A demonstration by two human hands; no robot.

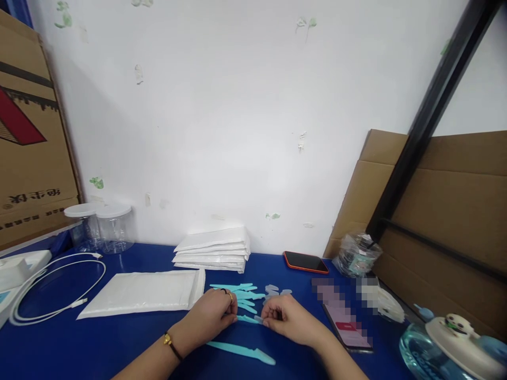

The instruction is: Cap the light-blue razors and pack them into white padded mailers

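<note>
My left hand [217, 314] pinches the handle end of a teal razor [247, 319] above the blue table. My right hand [283, 316] is closed on a small translucent cap [259, 319] at the razor's other end. Behind my hands lies a pile of teal razors [247, 295], partly covered by my left hand. Several translucent caps [271, 289] sit just behind my right hand. Nearer the front, a single teal razor [243, 351] rests on the table.
A white padded envelope [144, 293] lies left, with a stack of envelopes [212, 248] behind. Further left are a white cable [59, 258] and clear jars [115, 229]. On the right are two phones [307, 262], a wrapped jar [357, 256] and a teal container [420, 351].
</note>
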